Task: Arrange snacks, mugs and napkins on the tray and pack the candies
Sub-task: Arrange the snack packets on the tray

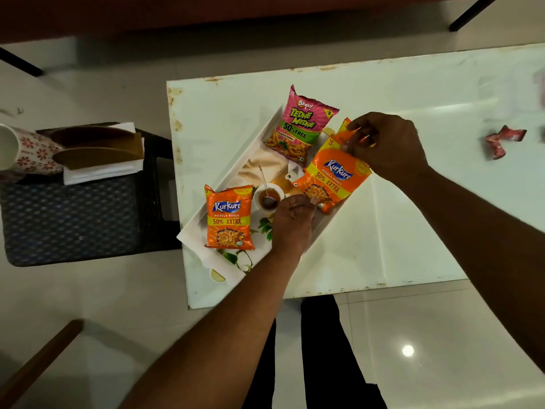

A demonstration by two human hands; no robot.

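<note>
White and printed with leaves and a teacup, the tray (203, 231) lies slantwise on the table (413, 202) and holds three snack packs: a pink Bingo pack (299, 125) at its far end, an orange Kurkure pack (230, 218) at its near end, and a second Kurkure pack (331, 180) over its right rim. The right hand (386, 146) pinches this second pack's top edge; the left hand (293, 221), fingers curled, grips its bottom corner. Red candies (501, 141) lie on the table well right of the tray. Left of it, a stool (73, 219) carries napkins (103, 168) and a flowered mug (26, 150).
</note>
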